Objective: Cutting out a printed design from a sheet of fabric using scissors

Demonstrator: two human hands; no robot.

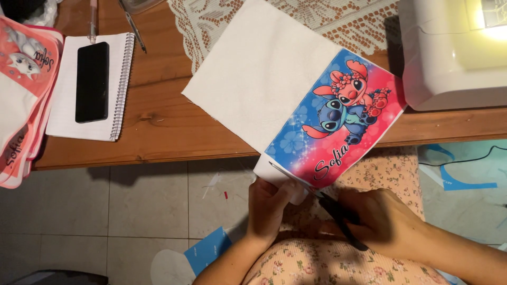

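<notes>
Nearest the camera, over a lap in floral fabric (317, 261), the right hand (383, 221) was closed around the dark handles of a pair of scissors (322, 198), whose blades ran up-left along the lower edge of a white cloth (264, 74). The left hand (266, 203) pinched that edge from below — thumb on top, fingers curled under — just beside the blades. The cloth hung partly off the front of the wooden table (158, 132), and its near end carried a printed panel (338, 119) in blue and pink with two cartoon creatures, one blue and one pink. On the tiled floor (132, 211) below lay blue and white offcuts (206, 250). Farther left on the table sat a spiral notebook (119, 84) with a black phone (92, 82) lying on it, and a stack of pink printed cloths (21, 95) overhung the left edge. Beyond these were a pen (134, 29), a lace doily (338, 18) — partly under the cloth — and, far right, a white sewing machine (449, 58).
</notes>
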